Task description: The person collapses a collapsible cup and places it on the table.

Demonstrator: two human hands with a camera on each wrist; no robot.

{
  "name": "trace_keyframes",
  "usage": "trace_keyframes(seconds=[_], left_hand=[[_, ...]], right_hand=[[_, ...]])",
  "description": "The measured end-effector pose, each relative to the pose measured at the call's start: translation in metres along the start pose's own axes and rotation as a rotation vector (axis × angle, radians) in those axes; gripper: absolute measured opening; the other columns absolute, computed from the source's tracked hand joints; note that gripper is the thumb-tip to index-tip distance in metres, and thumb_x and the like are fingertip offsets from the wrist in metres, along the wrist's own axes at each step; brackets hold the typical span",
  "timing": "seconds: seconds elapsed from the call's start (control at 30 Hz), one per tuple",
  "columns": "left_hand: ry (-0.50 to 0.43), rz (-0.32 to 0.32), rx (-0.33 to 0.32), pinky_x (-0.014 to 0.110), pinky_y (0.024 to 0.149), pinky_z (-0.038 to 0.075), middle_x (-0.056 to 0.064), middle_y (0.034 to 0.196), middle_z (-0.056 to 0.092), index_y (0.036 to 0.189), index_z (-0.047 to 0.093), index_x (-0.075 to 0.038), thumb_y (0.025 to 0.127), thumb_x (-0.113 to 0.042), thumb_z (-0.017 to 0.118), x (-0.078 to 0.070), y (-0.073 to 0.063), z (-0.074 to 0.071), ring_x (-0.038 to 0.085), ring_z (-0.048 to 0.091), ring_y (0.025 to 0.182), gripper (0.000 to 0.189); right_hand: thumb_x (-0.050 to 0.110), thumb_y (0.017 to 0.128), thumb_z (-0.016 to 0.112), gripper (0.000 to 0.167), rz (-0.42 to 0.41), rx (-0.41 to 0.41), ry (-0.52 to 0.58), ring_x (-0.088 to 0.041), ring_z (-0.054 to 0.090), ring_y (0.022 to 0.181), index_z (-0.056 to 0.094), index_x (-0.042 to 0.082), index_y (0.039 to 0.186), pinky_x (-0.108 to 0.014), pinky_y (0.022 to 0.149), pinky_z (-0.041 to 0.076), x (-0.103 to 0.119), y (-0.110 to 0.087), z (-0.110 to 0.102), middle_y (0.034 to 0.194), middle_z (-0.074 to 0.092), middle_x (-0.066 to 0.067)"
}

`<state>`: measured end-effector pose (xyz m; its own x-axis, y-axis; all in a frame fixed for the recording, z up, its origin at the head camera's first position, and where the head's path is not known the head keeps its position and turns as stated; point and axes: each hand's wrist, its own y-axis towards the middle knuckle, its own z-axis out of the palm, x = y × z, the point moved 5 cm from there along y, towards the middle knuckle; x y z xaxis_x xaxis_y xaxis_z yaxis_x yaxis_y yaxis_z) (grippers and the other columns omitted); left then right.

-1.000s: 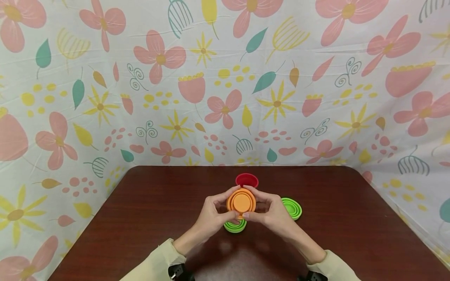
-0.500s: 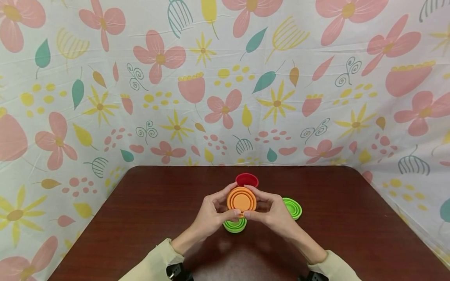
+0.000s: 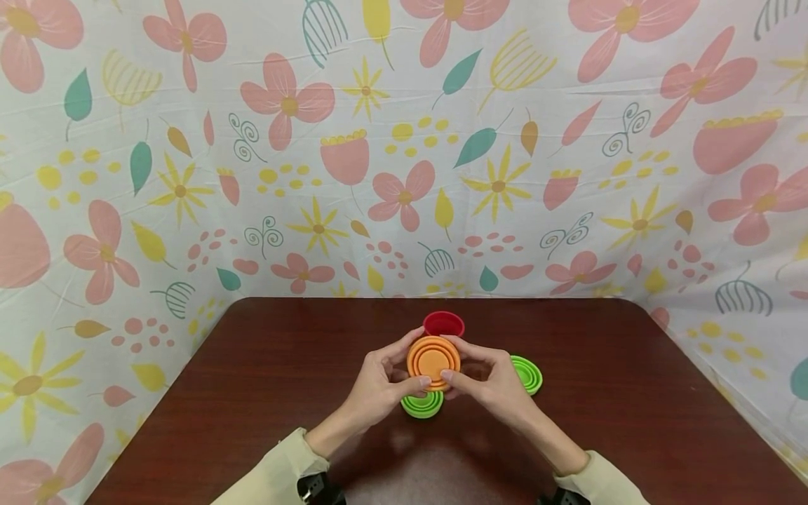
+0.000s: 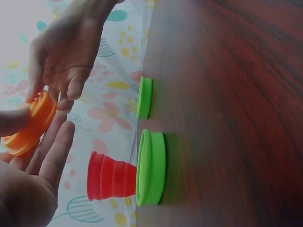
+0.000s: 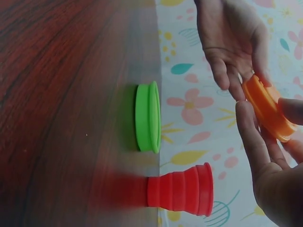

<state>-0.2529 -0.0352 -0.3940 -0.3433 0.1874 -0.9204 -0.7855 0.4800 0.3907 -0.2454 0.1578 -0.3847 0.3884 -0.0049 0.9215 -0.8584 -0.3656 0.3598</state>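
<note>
An orange collapsible cup (image 3: 433, 361), folded flat into concentric rings, is held up off the table between both hands. My left hand (image 3: 374, 384) grips its left edge, thumb at the lower front and fingers along the rim and behind. From the other side my right hand (image 3: 492, 379) pinches it, the thumb resting on the rings at the lower right. In the left wrist view the orange cup (image 4: 35, 125) appears nearly edge-on, and the right wrist view shows the same flat orange cup (image 5: 267, 109). Below the hands sits a folded green collapsible cup (image 3: 422, 405), its far part hidden.
Behind the hands a red collapsible cup (image 3: 444, 323) stands extended on the dark brown table (image 3: 284, 365). A second flat green cup (image 3: 527, 375) lies to the right, partly behind the right hand. A flower-patterned cloth (image 3: 404, 245) hangs beyond the table's far edge.
The orange cup has tilted slightly, showing more of its rings. My right thumb has moved from the lower rim up onto the rings. The cups on the table have stayed put.
</note>
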Motion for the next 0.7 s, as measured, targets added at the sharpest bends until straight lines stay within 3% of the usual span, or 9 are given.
trace_keyframes(seconds=[0.23,0.43,0.57,0.7], left_hand=[[0.03,0.014,0.0,0.05,0.077,0.064,0.014,0.132,0.07,0.155,0.055,-0.014,0.097,0.002,0.073,0.001,0.001,-0.001,0.028,0.075,0.103,0.062],[0.049,0.017,-0.023,0.056,0.075,0.062,0.012,0.13,0.072,0.151,0.06,-0.014,0.1,-0.003,0.071,0.001,0.002,-0.004,0.029,0.077,0.096,0.053],[0.028,0.006,-0.029,0.062,0.077,0.06,0.014,0.129,0.072,0.151,0.06,-0.012,0.101,-0.004,0.07,0.0,0.002,-0.004,0.039,0.076,0.096,0.051],[-0.028,-0.006,-0.029,0.057,0.078,0.061,0.018,0.13,0.071,0.15,0.06,-0.011,0.102,-0.005,0.07,-0.001,0.002,-0.002,0.055,0.07,0.098,0.05]], right_hand=[[-0.003,0.094,0.077,0.051,-0.083,0.008,-0.024,-0.032,0.076,0.089,0.066,0.005,0.142,-0.053,0.063,0.064,0.003,-0.002,-0.003,0.113,0.067,-0.022],[-0.007,0.092,0.076,0.05,-0.153,0.014,-0.018,-0.033,0.075,0.088,0.066,0.002,0.14,-0.052,0.059,0.063,0.007,-0.002,-0.003,0.112,0.068,-0.02],[-0.009,0.091,0.076,0.049,-0.205,-0.008,-0.037,-0.031,0.075,0.085,0.067,0.0,0.139,-0.05,0.056,0.063,0.01,-0.002,-0.003,0.112,0.068,-0.019],[-0.009,0.089,0.079,0.048,-0.231,-0.055,-0.088,-0.026,0.074,0.083,0.07,0.002,0.136,-0.048,0.054,0.063,0.011,-0.003,-0.002,0.114,0.068,-0.014]])
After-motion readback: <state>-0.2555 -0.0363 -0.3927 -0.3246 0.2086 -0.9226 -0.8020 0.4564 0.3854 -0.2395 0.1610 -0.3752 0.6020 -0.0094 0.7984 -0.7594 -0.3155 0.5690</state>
